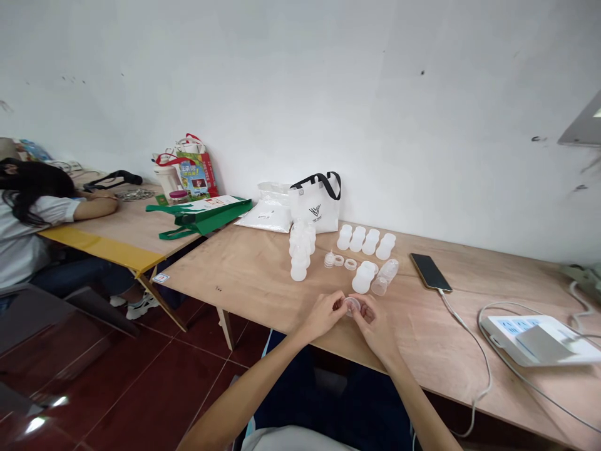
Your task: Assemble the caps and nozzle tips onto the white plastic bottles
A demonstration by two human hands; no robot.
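Near the table's front edge, my left hand (327,313) and my right hand (374,321) meet around a small round clear plastic piece (352,305). Fingers of both hands are closed on its rim from either side. Just beyond lie a white hourglass-shaped plastic piece (362,279) and a clear plastic cup-like piece (385,275). Small clear rings (350,264) sit farther back, beside a short stack of clear round pieces (329,259). A row of white hourglass-shaped pieces (370,240) stands behind them. To the left runs another line of white and clear pieces (299,260).
A phone (431,272) with a white cable lies to the right, before a white device (539,338). A white bag (315,203) and a plastic package (268,210) stand by the wall. At the left table (107,247), a person (37,225) leans forward near a green bag (201,216).
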